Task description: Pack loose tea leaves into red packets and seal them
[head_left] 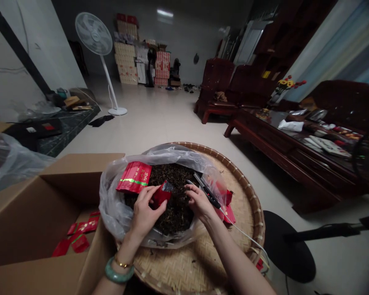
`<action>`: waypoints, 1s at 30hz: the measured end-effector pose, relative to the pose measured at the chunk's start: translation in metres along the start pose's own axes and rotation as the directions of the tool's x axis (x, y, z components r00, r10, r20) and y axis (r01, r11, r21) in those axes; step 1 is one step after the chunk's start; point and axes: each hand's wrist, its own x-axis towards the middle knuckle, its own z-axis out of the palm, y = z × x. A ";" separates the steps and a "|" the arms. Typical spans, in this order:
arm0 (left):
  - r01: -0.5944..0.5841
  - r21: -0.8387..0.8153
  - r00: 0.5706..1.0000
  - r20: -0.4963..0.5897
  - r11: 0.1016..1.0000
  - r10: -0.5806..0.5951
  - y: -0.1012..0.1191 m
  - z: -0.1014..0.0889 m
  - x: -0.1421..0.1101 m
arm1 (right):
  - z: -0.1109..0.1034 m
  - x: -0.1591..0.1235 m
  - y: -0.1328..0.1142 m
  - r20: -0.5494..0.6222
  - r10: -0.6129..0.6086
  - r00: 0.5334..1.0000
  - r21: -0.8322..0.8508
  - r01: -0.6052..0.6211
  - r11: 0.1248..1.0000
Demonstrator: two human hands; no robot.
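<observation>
My left hand (147,209) grips a small red foil packet (162,194) whose mouth stands open, showing a silvery lining. My right hand (197,200) is just right of it, fingertips bent together around a pinch of dark dried tea leaves. Loose tea leaves (175,217) fill a clear plastic bag (110,205) beneath both hands. A stack of flat red packets (134,177) with a green stripe lies on the leaves at the bag's left side. Beside my right hand rests a corded tong-shaped tool (207,191) with a black handle, its jaws apart.
The bag sits on a round woven bamboo tray (249,192), with more red packets (229,209) at its right. On the left, an open cardboard box (107,246) holds several red packets (80,241). A black stand base (290,246) is right of the tray; a white fan (107,78) stands farther off.
</observation>
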 end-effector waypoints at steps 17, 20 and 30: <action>0.007 0.000 1.000 -0.012 1.000 -0.007 0.002 -0.002 -0.002 | 0.008 -0.009 -0.021 0.010 -0.155 0.988 -0.227 0.153 0.962; 0.007 -0.002 1.000 -0.017 1.000 -0.007 0.002 -0.001 -0.002 | 0.009 -0.012 -0.025 0.069 0.059 0.996 0.268 -0.075 0.961; -0.005 0.004 1.000 -0.012 1.000 0.005 0.001 0.001 -0.002 | 0.019 -0.010 -0.030 0.156 0.258 0.953 0.746 -0.285 0.602</action>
